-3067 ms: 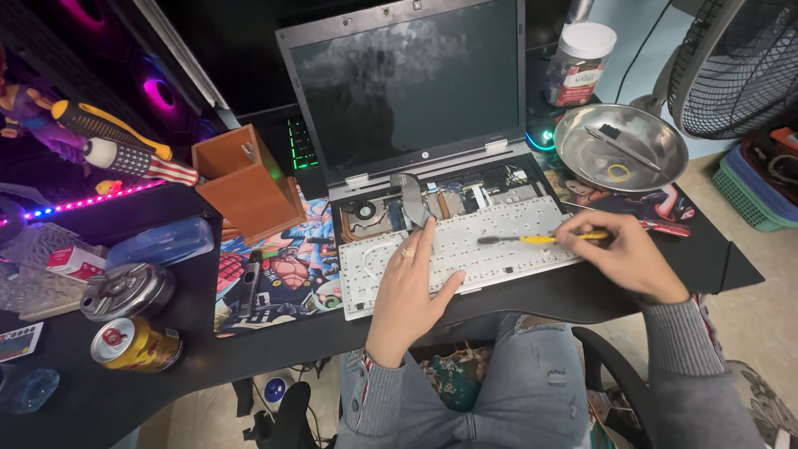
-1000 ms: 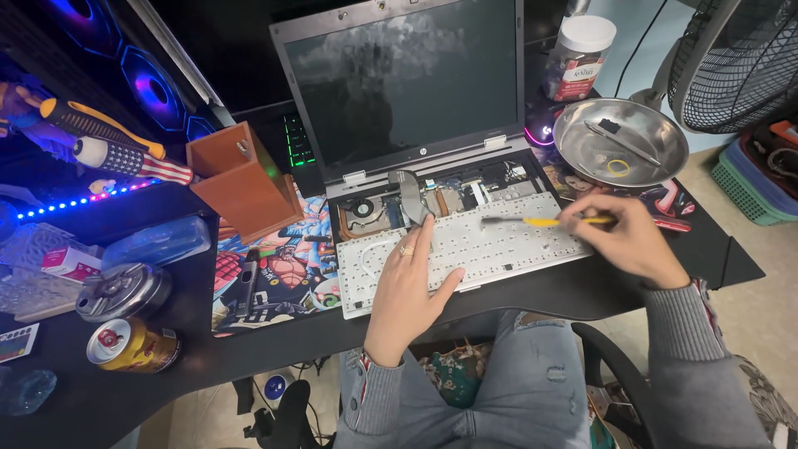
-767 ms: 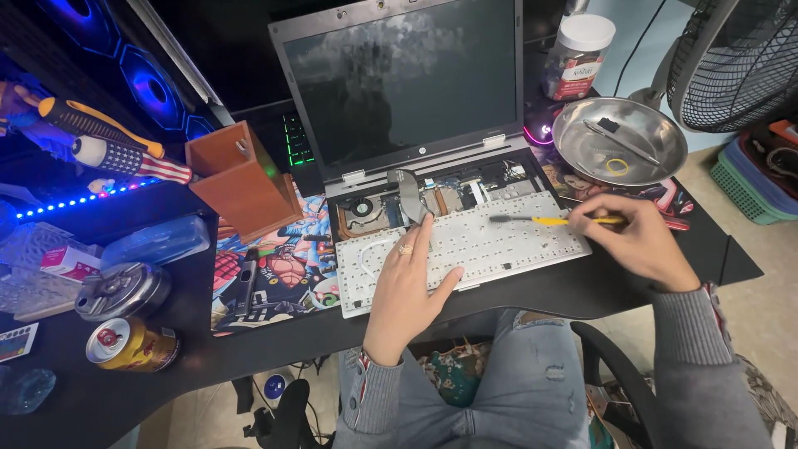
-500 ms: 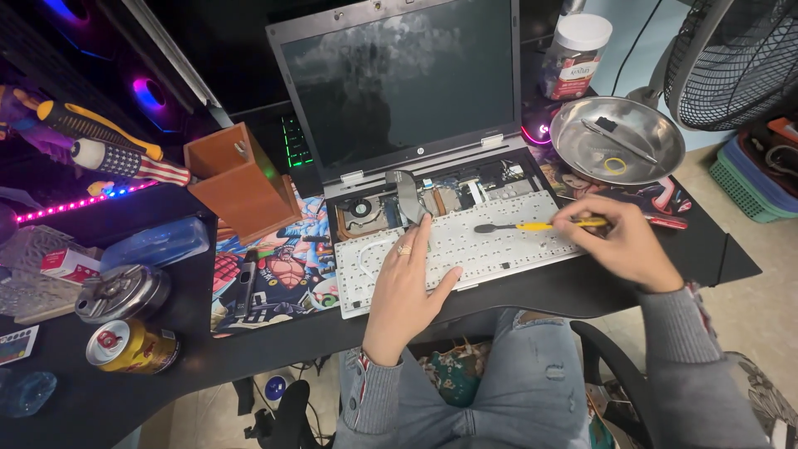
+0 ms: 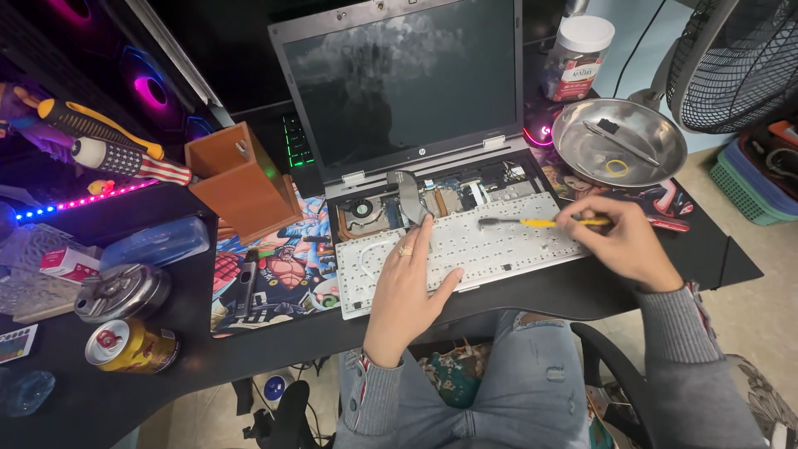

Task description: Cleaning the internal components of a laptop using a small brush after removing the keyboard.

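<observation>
An open laptop [image 5: 399, 91] sits on the black desk with its dark screen up and its inner parts exposed. The detached white keyboard [image 5: 490, 249] lies face down over the front of the base. My left hand [image 5: 407, 287] rests flat on the keyboard, fingers spread, with a ring on one finger. A yellow-handled screwdriver [image 5: 532, 223] is gripped in my right hand [image 5: 619, 241], its dark tip pointing left over the keyboard's upper edge. A flat ribbon piece [image 5: 411, 195] stands up from the base near the fan.
A steel bowl [image 5: 619, 141] with tweezers and small parts sits at the right. A brown wooden box [image 5: 241, 183], a colourful mat [image 5: 266, 266], a yellow can [image 5: 133, 345], a jar [image 5: 575, 58] and a black fan [image 5: 740, 58] surround the laptop.
My right hand has drifted slightly left and right with the screwdriver over the keyboard's upper edge. My left hand has stayed pressed on the keyboard.
</observation>
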